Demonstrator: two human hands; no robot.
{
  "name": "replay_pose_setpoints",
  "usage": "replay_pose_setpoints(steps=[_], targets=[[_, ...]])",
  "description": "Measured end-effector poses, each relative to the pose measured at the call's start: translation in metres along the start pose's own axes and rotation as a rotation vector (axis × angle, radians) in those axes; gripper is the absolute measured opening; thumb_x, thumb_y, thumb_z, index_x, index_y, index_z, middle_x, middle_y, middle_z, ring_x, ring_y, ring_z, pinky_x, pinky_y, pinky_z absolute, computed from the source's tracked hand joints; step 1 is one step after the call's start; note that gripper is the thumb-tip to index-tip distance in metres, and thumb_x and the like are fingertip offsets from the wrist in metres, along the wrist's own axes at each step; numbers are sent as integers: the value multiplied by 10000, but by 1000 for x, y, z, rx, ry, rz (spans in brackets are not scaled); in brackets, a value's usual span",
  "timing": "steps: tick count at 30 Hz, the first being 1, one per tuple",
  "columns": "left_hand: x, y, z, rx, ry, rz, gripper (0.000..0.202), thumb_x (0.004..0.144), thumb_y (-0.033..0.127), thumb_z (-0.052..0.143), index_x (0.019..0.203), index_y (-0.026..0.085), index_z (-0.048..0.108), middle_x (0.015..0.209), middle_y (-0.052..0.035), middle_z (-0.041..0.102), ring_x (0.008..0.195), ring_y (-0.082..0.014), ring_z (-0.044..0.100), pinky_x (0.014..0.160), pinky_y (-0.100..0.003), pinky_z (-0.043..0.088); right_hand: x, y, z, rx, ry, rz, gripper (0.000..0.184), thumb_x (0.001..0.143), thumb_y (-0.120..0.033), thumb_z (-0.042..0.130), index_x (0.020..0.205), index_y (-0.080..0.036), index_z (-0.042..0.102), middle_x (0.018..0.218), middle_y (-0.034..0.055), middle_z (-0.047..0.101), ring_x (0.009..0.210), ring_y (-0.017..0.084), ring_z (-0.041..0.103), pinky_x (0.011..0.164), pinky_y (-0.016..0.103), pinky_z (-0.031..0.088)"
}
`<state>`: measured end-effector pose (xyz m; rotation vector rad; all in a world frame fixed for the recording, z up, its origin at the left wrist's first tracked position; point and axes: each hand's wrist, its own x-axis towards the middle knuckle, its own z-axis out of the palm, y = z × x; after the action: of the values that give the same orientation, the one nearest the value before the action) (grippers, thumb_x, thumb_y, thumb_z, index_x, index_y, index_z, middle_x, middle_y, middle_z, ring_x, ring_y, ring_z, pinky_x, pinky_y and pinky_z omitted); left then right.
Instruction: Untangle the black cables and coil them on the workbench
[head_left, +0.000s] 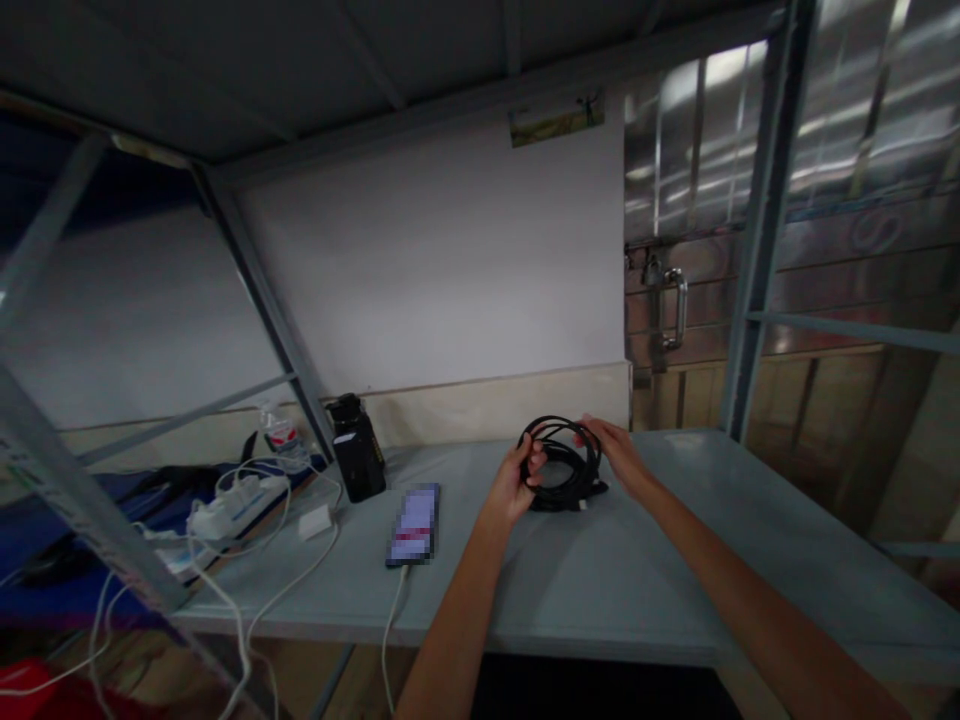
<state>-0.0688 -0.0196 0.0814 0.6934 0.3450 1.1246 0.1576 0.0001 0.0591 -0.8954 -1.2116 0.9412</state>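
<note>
A coiled black cable (pixel 561 490) is between my two hands above the grey tabletop. My left hand (pixel 523 468) is closed round the left side of the coil, its thumb on top of the loops. My right hand (pixel 606 441) is at the coil's upper right, its fingers bent in around the loops and partly hidden behind them. The lower loops hang close to the tabletop; whether they rest on it I cannot tell. Connector ends show at the coil's lower right.
On the grey tabletop (pixel 637 590) lie a phone (pixel 414 525) with a white cord and a white adapter (pixel 315 521). A black box-shaped object (pixel 358 450) stands at the back left. Beyond are a white power strip (pixel 244 505) and a plastic bottle (pixel 283 437). Metal posts (pixel 757 230) frame the table.
</note>
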Motion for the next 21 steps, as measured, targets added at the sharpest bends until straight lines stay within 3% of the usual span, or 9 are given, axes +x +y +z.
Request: replay_pose_setpoints(steps=[4, 9, 12, 16, 21], targets=[[2, -3, 0, 4, -31, 50, 543, 861, 412, 1018, 1221, 140, 716, 882, 24, 603, 623, -49, 550, 379, -98, 385, -4, -5, 3, 24, -44, 13, 704, 874, -820, 757, 1117, -162, 818, 846, 51, 759, 754, 172, 654, 706, 272, 509], [4, -5, 0, 150, -7, 87, 728, 774, 589, 1040, 1263, 141, 739, 839, 29, 604, 619, -61, 512, 425, -125, 382, -4, -10, 6, 128, -53, 37, 670, 804, -713, 867, 1187, -165, 835, 927, 60, 778, 736, 146, 617, 677, 251, 501], [7, -10, -3, 301, 52, 194, 756, 765, 704, 993, 1192, 127, 754, 804, 26, 602, 603, -72, 496, 451, -156, 400, -6, -12, 8, 132, -48, 55, 644, 768, -693, 904, 1144, -173, 844, 913, 49, 768, 705, 133, 581, 620, 239, 461], [11, -19, -8, 686, 155, 434, 675, 897, 819, 798, 1001, 157, 719, 712, 26, 581, 537, -104, 505, 457, -210, 439, -9, -11, 9, 22, -96, 61, 620, 799, -760, 852, 959, -162, 819, 713, 10, 659, 609, 121, 478, 530, 242, 368], [7, -28, -9, 1012, 104, 526, 567, 1059, 752, 611, 992, 196, 697, 695, 23, 587, 507, -128, 500, 487, -233, 419, -11, -10, 14, -22, -110, 59, 696, 783, -838, 817, 958, -165, 792, 869, 44, 742, 716, 153, 588, 583, 246, 442]])
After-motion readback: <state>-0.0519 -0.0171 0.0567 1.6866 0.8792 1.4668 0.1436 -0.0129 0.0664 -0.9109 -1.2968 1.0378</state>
